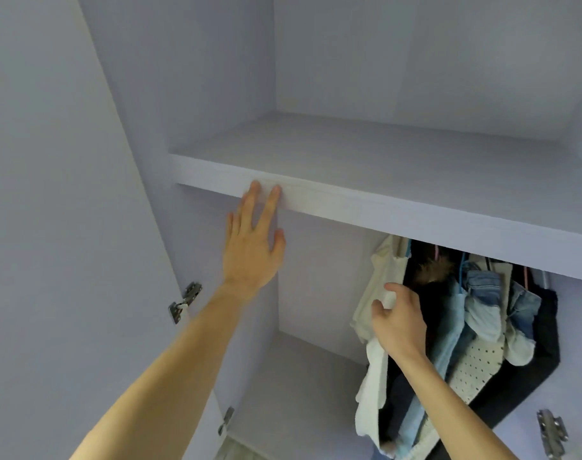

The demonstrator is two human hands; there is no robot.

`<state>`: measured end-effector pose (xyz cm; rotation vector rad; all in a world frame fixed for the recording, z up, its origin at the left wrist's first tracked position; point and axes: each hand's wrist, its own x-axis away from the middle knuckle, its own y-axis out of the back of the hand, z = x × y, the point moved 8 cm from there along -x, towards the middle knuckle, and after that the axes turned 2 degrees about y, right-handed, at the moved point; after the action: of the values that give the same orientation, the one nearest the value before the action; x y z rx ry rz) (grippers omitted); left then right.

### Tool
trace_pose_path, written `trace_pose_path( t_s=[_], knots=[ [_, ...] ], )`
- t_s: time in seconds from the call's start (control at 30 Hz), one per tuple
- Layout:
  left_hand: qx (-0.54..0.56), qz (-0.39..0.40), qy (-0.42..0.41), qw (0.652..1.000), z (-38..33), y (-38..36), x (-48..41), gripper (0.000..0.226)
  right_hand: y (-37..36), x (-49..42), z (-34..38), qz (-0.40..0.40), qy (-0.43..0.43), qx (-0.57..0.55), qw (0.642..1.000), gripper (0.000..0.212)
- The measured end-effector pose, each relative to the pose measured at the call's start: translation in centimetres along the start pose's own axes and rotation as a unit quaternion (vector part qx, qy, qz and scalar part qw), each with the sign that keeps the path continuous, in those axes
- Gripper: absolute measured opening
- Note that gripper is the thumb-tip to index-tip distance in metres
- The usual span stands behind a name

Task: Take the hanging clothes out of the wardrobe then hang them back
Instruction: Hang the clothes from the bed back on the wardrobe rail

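White garment (371,370), leftmost of the clothes (482,327), which hang bunched at right under the shelf (415,217) inside the wardrobe (415,61). Head view only. Right hand (399,322) pinches its upper fabric, thumb and fingers curled on the cloth. Left hand (249,250) flat, fingers straight, tips at the shelf edge, holding nothing. Rail and this garment's hanger hidden behind the shelf. My call: a take-out is starting. I'd grab the hanger, not the cloth, lift it clear of the rail, then draw it out leftward.

Left hand (251,247) rests flat against the shelf edge (349,202); right hand (399,318) grips a white garment (377,283).
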<state>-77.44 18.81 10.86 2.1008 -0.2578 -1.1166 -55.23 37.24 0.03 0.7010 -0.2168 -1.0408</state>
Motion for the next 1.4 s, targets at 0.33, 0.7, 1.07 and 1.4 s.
trace_pose_path(
  t_s=[0.33,0.7,1.07,1.4],
  knots=[
    [-0.081,0.241,0.370,0.893,15.5,8.7,39.0,0.055,-13.3,20.4,12.6,0.292,0.325,0.053,0.898,0.016],
    [-0.245,0.074,0.752,0.607,6.6,42.5,83.3,0.059,-21.2,64.3,20.5,0.503,0.648,0.038,0.570,0.039],
    [-0.235,-0.145,0.913,0.301,-21.7,49.5,107.3,0.061,-11.2,97.2,15.0,0.574,0.796,-0.024,0.190,0.046],
    [-0.130,-0.162,0.966,0.151,-28.9,40.2,113.4,0.058,-10.5,107.0,6.8,0.578,0.814,0.048,-0.021,0.046]
  ],
)
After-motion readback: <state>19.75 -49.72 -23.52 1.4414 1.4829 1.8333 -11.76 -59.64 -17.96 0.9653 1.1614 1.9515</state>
